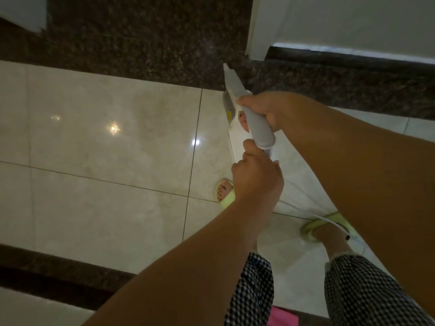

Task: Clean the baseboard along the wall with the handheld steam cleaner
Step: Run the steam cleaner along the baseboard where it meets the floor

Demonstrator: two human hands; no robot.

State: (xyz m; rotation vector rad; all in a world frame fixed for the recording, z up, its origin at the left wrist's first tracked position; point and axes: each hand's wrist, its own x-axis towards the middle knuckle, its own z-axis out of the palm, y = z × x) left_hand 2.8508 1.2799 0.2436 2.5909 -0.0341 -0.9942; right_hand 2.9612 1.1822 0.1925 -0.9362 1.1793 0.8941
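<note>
**Two hands on a steam cleaner aimed toward a wall base**

Seen from above, looking down past a person's own arms. There is one handheld steam cleaner (pixel 237 100), white and grey, with a pointed nozzle and a small yellow mark on its body. It is held above the floor, nozzle aimed away from the person toward the corner of a white wall (pixel 353 22).

Two bare hands are in view. The right hand (pixel 268 109) has its fingers curled round the grey handle, gripping it. The left hand (pixel 257 177) is closed in a fist just below the handle's end, where one white cord (pixel 329 220) leaves the cleaner; it appears to hold the cord, though the grip itself is hidden. The cord trails down past the right foot.

Two feet stand below, each in a pale green slipper: the left slipper (pixel 226 194) and the right slipper (pixel 313 229). Two legs in black-and-white checked trousers (pixel 367 290) show at the bottom edge.

The floor is glossy cream tile (pixel 106 137) with thin dark joints and a few bright light reflections. A wide band of dark speckled stone (pixel 146 43) crosses the top. One dark baseboard (pixel 341 58) runs along the foot of the white wall, upper right, beyond the nozzle tip and apart from it. A small pink patch (pixel 282 317) shows at the bottom edge.
</note>
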